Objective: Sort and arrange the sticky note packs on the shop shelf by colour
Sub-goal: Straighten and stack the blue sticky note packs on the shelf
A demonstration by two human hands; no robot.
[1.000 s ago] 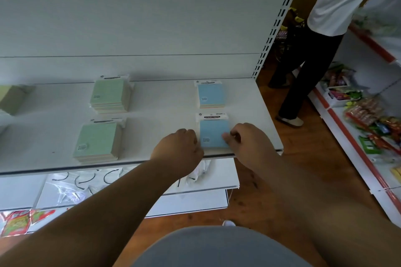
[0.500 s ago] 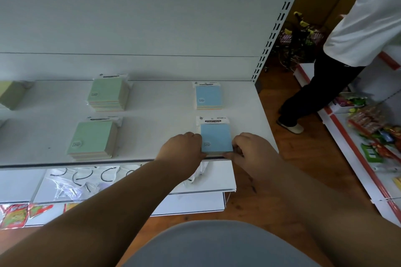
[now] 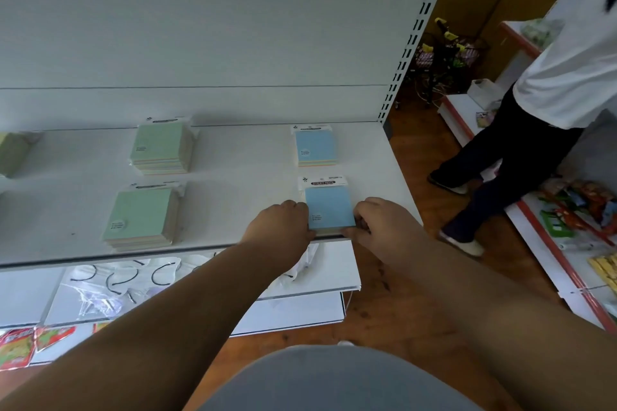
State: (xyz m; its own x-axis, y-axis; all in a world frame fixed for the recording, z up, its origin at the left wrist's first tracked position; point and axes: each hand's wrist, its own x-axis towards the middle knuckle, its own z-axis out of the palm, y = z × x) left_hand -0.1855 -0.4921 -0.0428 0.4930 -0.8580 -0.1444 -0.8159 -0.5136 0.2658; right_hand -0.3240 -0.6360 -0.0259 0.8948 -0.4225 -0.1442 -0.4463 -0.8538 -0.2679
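A blue sticky note pack [image 3: 329, 205] lies at the front edge of the white shelf [image 3: 233, 197]. My left hand [image 3: 282, 227] grips its left side and my right hand [image 3: 380, 223] grips its right side, fingers curled against the pack's edges. Behind it sits a second blue pack [image 3: 315, 147]. Two stacks of green packs lie to the left, one near the front [image 3: 142, 215] and one at the back [image 3: 162, 148]. A yellowish pack [image 3: 13, 152] shows at the far left edge.
A person in a white shirt and dark trousers [image 3: 521, 150] stands in the aisle at the right, beside low shelves of snack goods [image 3: 581, 210]. Below my shelf, a lower shelf holds clear bags with black loops [image 3: 110, 284] and red packets [image 3: 20, 344].
Both hands slid apart to the pack's sides, uncovering its blue face. The pack sits slightly nearer the front edge. The person at the right has shifted further right.
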